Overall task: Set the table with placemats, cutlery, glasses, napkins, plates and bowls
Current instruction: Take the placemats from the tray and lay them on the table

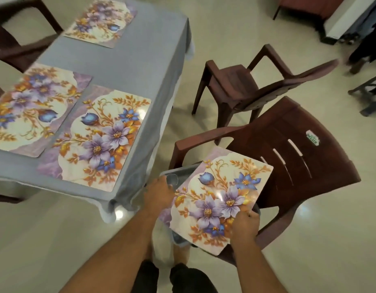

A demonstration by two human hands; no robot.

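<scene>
A floral placemat [221, 199] lies tilted over a grey tub [178, 240] on the seat of a brown plastic chair [288, 149]. My right hand [244, 227] grips the placemat's near edge. My left hand [159, 193] holds its left edge, fingers partly under it, beside a clear glass [172, 179] standing in the tub. On the table with the grey cloth [128, 66] lie three matching placemats: one near the front corner [98, 136], one at the left edge [28, 106], one at the far end [100, 22].
A second brown chair [242, 81] stands on the pale tiled floor right of the table. More dark chairs are along the table's left side [11, 45]. Dark furniture and a person's legs [365, 51] are at the far right.
</scene>
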